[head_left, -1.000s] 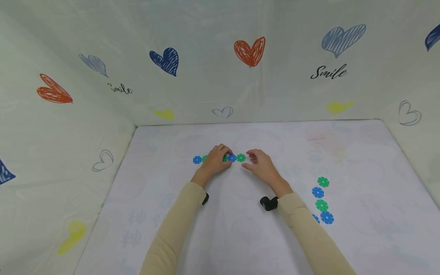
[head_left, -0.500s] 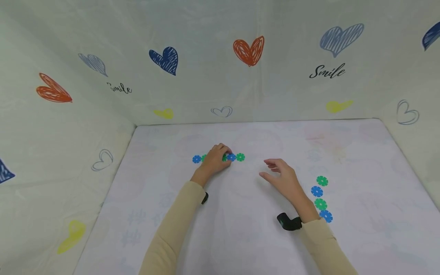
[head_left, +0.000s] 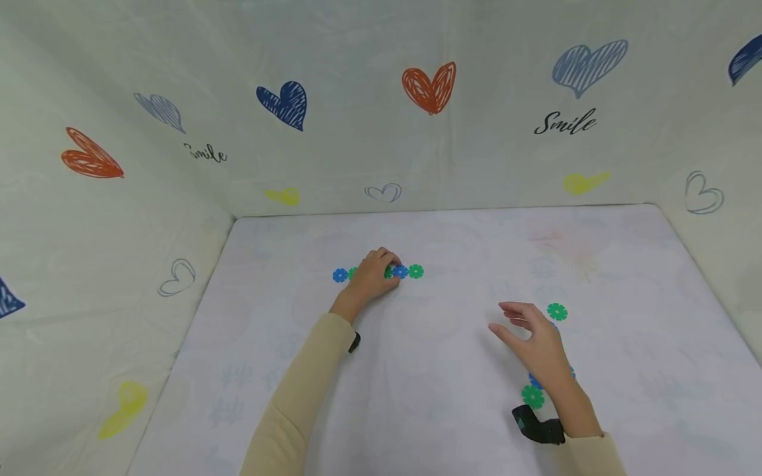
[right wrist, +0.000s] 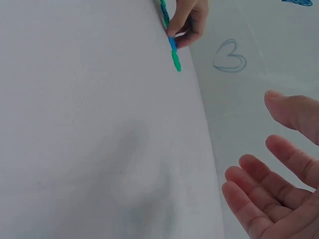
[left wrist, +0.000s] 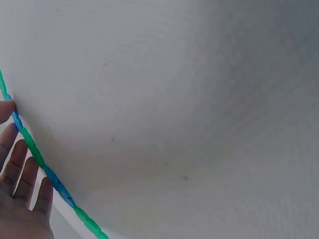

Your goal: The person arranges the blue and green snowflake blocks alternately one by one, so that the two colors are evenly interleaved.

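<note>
A straight chain of joined blue and green flower-shaped discs lies crosswise toward the back of the white table. My left hand covers the chain's middle and pinches a blue disc near its right end. Seen edge-on in the left wrist view, the chain runs past the thumb and fingertips. My right hand is empty, fingers and thumb spread apart, above the table at the right. It overlaps several loose discs there: a green disc shows beyond it, another green disc beside the wrist, and blue ones are partly hidden.
The white tabletop ends at a back edge against a pale curtain printed with hearts and "Smile". More of this curtain hangs along the left and right sides. A black wrist camera sits under the right wrist.
My right hand has left the chain's right end and moved right and nearer, over the loose discs. My left hand has stayed on the chain, which has not moved.
</note>
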Action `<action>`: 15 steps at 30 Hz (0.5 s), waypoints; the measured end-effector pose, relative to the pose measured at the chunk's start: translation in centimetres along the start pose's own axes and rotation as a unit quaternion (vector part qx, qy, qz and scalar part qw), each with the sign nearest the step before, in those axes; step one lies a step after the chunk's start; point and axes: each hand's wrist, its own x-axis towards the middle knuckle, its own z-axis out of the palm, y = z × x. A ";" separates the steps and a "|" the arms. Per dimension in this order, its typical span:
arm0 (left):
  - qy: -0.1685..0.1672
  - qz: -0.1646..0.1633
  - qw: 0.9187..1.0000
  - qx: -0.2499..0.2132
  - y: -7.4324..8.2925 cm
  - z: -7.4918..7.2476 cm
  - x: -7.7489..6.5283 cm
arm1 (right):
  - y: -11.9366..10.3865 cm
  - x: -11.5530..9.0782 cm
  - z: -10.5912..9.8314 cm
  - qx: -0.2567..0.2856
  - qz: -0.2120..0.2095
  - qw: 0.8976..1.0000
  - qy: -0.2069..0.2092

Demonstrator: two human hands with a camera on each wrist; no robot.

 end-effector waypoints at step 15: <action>-0.005 -0.012 1.000 0.002 0.0 0.0 0.1 | 8.3 -3.5 -2.4 -0.108 0.121 0.986 0.024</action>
